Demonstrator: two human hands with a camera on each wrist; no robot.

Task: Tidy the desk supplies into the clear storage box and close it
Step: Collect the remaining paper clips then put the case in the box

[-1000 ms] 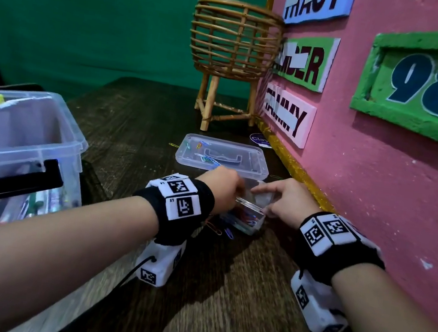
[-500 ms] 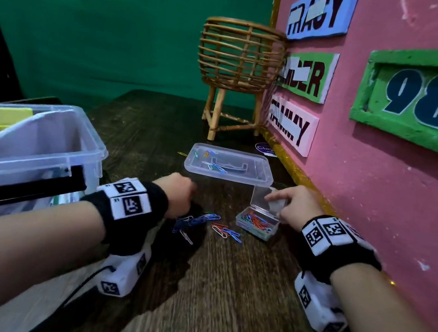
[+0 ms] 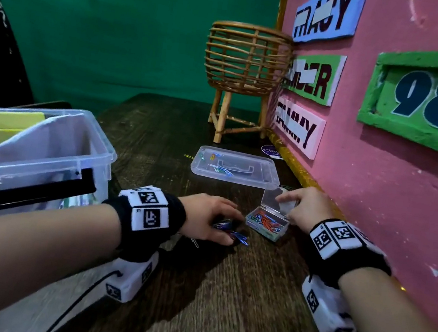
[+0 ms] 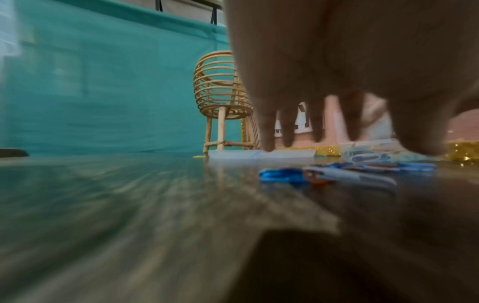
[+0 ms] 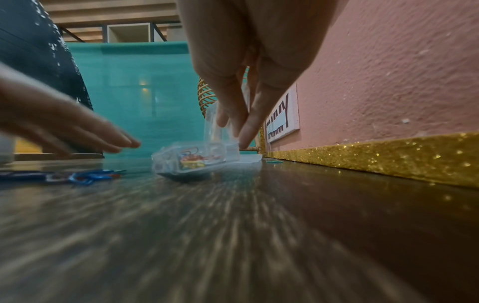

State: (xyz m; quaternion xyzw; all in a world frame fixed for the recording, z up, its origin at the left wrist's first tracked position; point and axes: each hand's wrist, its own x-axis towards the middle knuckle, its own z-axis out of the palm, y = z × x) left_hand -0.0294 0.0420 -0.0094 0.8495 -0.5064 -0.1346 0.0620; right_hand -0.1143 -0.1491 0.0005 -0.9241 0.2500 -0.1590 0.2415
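Note:
A small clear case (image 3: 267, 223) full of coloured paper clips stands on the wooden desk near the pink wall, its hinged lid (image 3: 278, 201) raised. My right hand (image 3: 296, 204) pinches that lid between thumb and fingers; the right wrist view shows the right hand (image 5: 237, 127) on the small case (image 5: 191, 160). Loose paper clips (image 3: 231, 232) lie just left of the case. My left hand (image 3: 227, 224) hovers over them with fingers spread and pointing down, holding nothing. In the left wrist view its fingertips (image 4: 268, 143) hang above the loose clips (image 4: 324, 176). The big clear storage box (image 3: 41, 157) stands open at the left.
The storage box's flat lid (image 3: 236, 167) lies beyond the hands with a few clips on it. A rattan basket (image 3: 245, 64) on legs stands at the back by the wall. Yellow pads (image 3: 13, 119) and papers sit inside the box. A gold strip (image 5: 376, 155) runs along the wall's foot.
The small case's lid went from nearly shut to raised. My left hand left the case, drew back to the left, then came right again over the loose clips.

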